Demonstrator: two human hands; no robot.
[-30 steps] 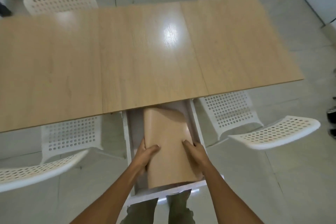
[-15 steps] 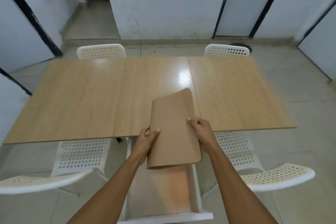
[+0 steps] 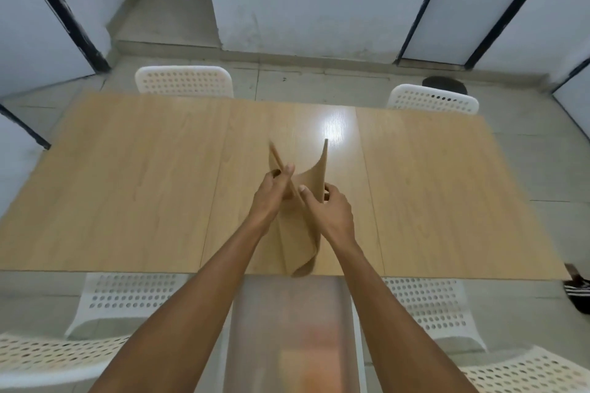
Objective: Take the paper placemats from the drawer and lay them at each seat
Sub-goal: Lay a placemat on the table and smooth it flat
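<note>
A stack of brown paper placemats (image 3: 300, 233) is held above the near middle of the wooden table (image 3: 143, 188), bent into a curl with its side edges standing up. My left hand (image 3: 271, 198) grips the left edge. My right hand (image 3: 329, 210) grips the right side. Below my arms the white drawer (image 3: 287, 329) stands pulled out from under the table's near edge; its inside looks blurred.
Two white perforated chairs (image 3: 183, 81) (image 3: 432, 99) stand at the far side. Two more chairs (image 3: 127, 300) (image 3: 431, 306) are tucked in at the near side, left and right of the drawer. Doors and white walls lie beyond.
Both hands lifted the placemats out of the drawer and carried them up over the table. The stack has bent from flat into an upright curl. The view tilted upward.
</note>
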